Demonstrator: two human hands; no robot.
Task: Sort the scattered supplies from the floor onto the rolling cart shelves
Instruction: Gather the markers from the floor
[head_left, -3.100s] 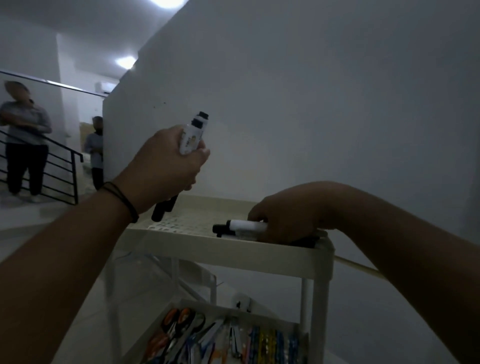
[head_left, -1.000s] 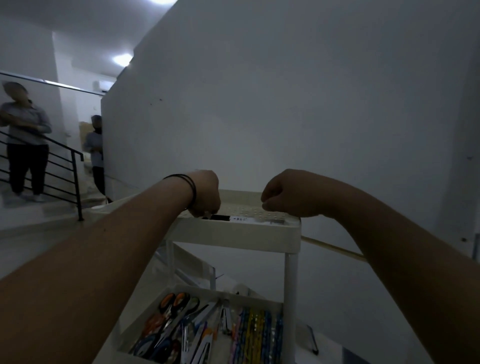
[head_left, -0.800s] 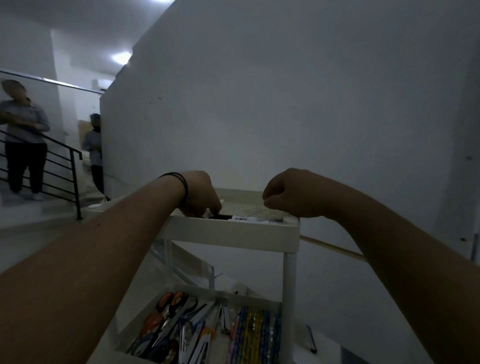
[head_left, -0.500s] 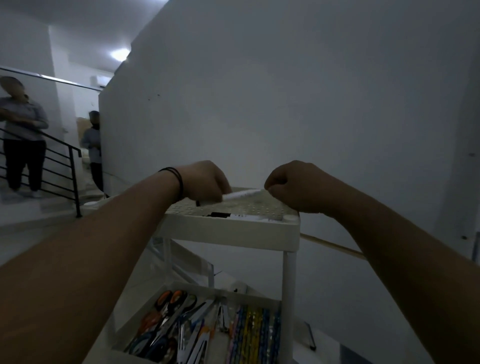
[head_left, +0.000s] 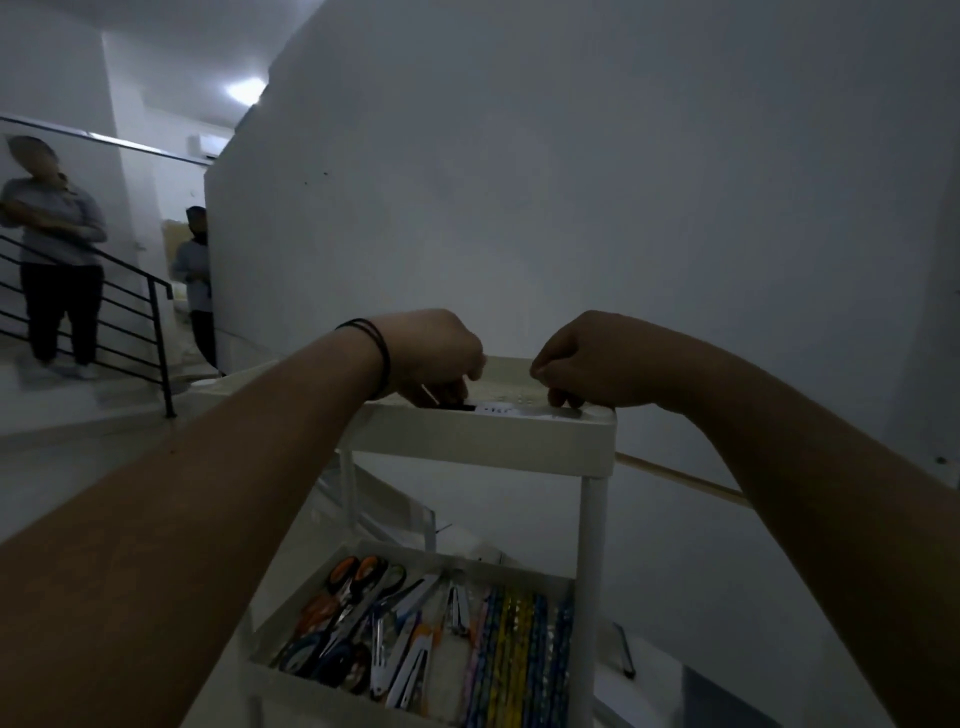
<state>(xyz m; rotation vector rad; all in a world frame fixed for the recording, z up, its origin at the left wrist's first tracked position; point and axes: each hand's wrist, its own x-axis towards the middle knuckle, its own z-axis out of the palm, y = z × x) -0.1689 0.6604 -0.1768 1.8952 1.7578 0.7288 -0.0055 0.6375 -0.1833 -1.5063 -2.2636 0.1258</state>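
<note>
Dim light makes detail hard to read. Far left, two people stand by a black metal stair railing (head_left: 130, 317), one on the steps (head_left: 52, 244) and one further back (head_left: 195, 280) at the corner of a plain white wall (head_left: 571, 182). Nearer, the left hand (head_left: 434, 358), with thin black bands at its wrist (head_left: 376, 353), reaches over the near rim of the white plastic rolling cart's top shelf (head_left: 483, 441); its fingers curl down onto the black capped end of a white marker with a printed label (head_left: 498, 409), which lies flat on the perforated shelf floor just behind the rim. The right hand (head_left: 587, 364) hangs over the other end of that marker, knuckles up and fingers curled, the fingertips (head_left: 558, 397) touching or pinching the marker's end, though the shade leaves the exact grip uncertain. Below, the cart's lower shelf (head_left: 415, 553) holds orange-handled and blue-handled scissors (head_left: 343, 608) at the left, white and metal staplers or clippers (head_left: 410, 665) in the middle, and a row of striped, many-coloured pencils (head_left: 519, 660) at the right, lying side by side against the white corner post (head_left: 592, 571). One dark pen (head_left: 623, 649) lies on the floor right of the cart.
</note>
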